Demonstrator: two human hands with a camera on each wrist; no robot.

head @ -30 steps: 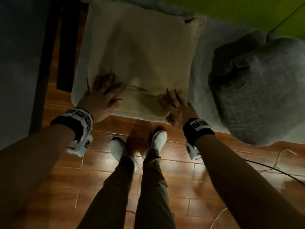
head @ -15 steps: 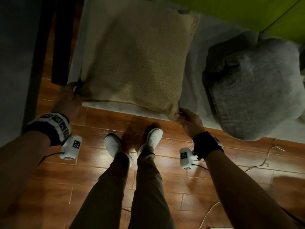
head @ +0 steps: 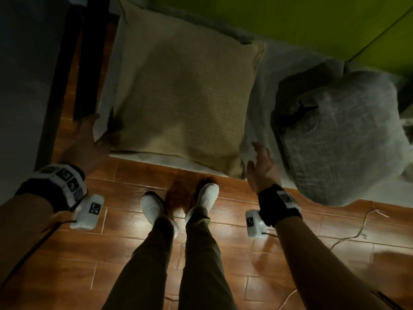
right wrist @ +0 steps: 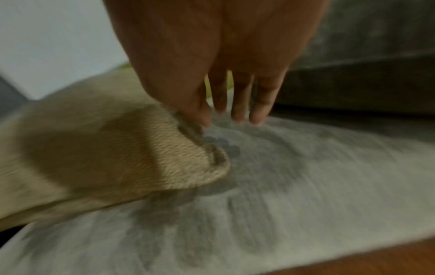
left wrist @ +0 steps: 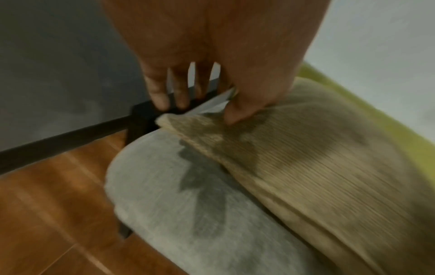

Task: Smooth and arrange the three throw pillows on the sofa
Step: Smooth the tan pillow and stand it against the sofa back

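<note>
blur smears both hands point(head: 260, 166) beside tan pillow point(head: 183, 101).

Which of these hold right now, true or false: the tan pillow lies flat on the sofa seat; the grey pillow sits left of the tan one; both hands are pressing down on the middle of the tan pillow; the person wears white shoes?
1. The tan pillow lies flat on the sofa seat. True.
2. The grey pillow sits left of the tan one. False: it sits to its right.
3. Both hands press on the pillow's middle. False: the left hand and right hand are at its near corners.
4. The person wears white shoes. True.
</note>
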